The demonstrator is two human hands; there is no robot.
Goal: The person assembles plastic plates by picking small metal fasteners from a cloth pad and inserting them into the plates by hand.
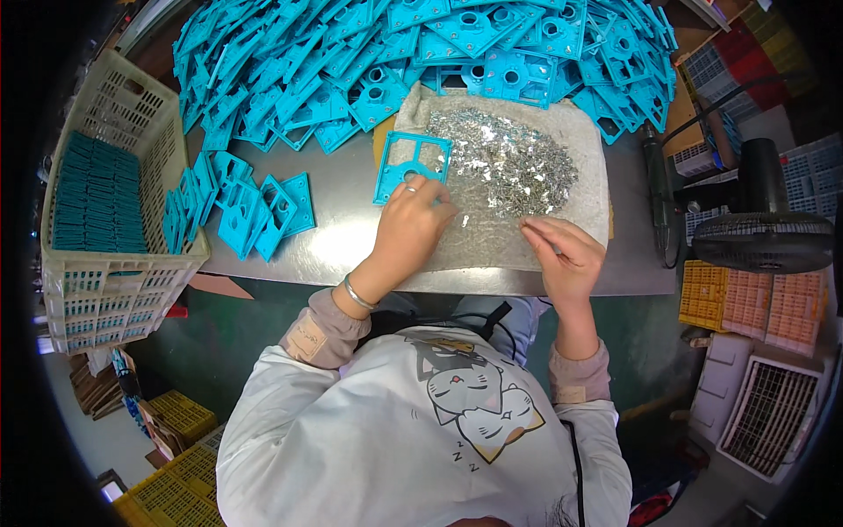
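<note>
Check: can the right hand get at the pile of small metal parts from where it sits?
Probably yes. The right hand rests on the grey cloth just below the pile of small metal parts, with nothing between them.

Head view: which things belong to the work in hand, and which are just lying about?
In use:
- left hand on a blue plastic frame
- right hand at the grey cloth
- pile of small metal pieces
- heap of blue frames
- white basket of stacked frames

Lying about:
- black fan
- yellow crates
- power tool
</note>
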